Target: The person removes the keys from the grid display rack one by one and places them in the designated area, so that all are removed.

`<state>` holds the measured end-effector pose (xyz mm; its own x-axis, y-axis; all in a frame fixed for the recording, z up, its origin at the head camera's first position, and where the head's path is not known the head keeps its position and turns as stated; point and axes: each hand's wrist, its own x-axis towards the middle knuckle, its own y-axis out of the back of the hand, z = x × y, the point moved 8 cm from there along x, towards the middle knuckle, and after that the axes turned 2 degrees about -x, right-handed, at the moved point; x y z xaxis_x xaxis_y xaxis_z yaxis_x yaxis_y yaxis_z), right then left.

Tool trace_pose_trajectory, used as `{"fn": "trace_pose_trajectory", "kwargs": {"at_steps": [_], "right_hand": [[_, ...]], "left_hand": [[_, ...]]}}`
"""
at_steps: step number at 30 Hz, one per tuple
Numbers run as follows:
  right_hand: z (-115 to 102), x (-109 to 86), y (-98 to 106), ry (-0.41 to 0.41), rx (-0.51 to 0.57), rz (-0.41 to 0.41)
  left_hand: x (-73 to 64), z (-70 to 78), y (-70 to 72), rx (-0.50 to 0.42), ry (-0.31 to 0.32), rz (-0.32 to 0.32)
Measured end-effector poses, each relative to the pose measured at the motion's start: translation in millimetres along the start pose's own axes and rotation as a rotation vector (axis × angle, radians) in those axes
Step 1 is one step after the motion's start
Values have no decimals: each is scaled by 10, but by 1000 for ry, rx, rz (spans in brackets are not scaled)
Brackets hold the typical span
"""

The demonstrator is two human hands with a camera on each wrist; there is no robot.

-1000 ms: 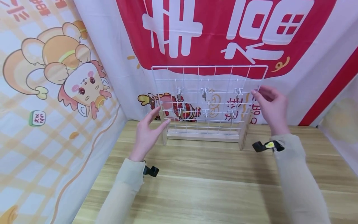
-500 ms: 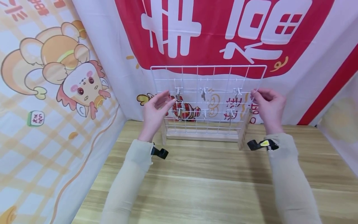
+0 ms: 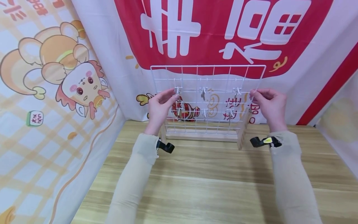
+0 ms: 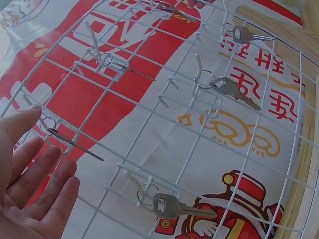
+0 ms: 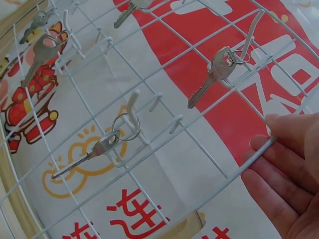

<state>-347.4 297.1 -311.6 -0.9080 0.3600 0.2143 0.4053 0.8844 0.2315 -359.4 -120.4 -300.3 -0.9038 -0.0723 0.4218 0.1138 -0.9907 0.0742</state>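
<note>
Six keys (image 4: 234,90) hang on a wire grid (image 3: 208,66); left hand (image 3: 160,107), fingers parted, empty, at ten o'clock; right hand (image 3: 272,104) pinches its three-o'clock edge.

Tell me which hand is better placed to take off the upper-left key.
The left hand, probably: its spread fingers are right beside that key. The right hand seems to hold the right edge of the wire rack, farther away.

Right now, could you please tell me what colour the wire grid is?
The wire grid is white, clearest in the head view.
</note>
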Motion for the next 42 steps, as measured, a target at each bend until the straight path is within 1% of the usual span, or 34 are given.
{"fn": "trace_pose_trajectory", "kwargs": {"at_steps": [6, 12, 19, 23, 31, 42], "right_hand": [[1, 8, -11, 9, -5, -2], [6, -3, -21, -4, 12, -10], [-6, -18, -27, 3, 11, -13], [-4, -20, -27, 3, 7, -14], [12, -8, -17, -10, 13, -18], [3, -15, -10, -15, 13, -20]], "left_hand": [[26, 1, -36, 6, 31, 3], [34, -28, -31, 2, 75, 18], [62, -85, -62, -35, 99, -6], [75, -83, -75, -59, 96, -9], [50, -61, -51, -70, 93, 21], [5, -9, -5, -125, 45, 46]]}}
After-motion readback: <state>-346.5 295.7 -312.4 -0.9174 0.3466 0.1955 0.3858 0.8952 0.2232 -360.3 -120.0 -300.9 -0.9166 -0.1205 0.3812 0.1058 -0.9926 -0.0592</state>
